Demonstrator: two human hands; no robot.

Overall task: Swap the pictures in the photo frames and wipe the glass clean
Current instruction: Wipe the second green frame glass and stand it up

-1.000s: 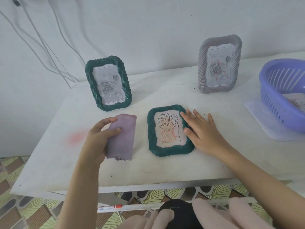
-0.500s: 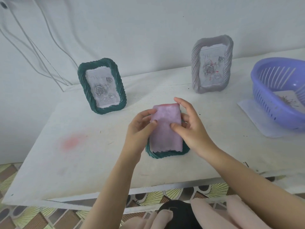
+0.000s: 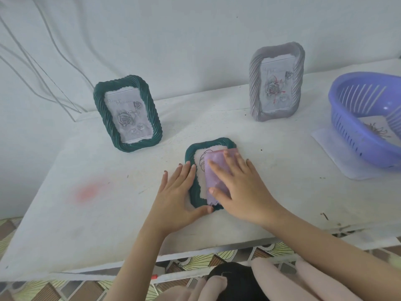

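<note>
Down on the white table (image 3: 86, 166), a dark green photo frame (image 3: 210, 142) lay flat on its back near the front edge, glass up. A lilac cloth (image 3: 213, 164) covered the right part of its glass. The right hand (image 3: 240, 185) lay flat on that cloth, fingers straight and slightly spread, pressing it onto the frame. The left hand (image 3: 175, 192) rested against the frame's left rim with its fingers straight and apart, fingertips on the rim and the thumb touching the near left corner; it gripped nothing. Left of the cloth, part of a dark line drawing (image 3: 200, 159) showed on pale paper.

Further back and to the left, a second green frame (image 3: 128, 148) stood tilted backward, holding a grey rose print. A cursive line across the top of that print seemed to begin "Rose"; the rest was too faint to read. Back and to the right, a grey frame (image 3: 253, 83) stood upright near the wall with a similar rose print marked by red strokes; its script could not be read.

At the right edge sat a purple slatted basket (image 3: 347, 127) on a white sheet (image 3: 321, 137), with a printed picture (image 3: 378, 130) inside it. A pinkish stain (image 3: 89, 191) marked the table on the left. Thin cables (image 3: 32, 68) ran down the wall.
</note>
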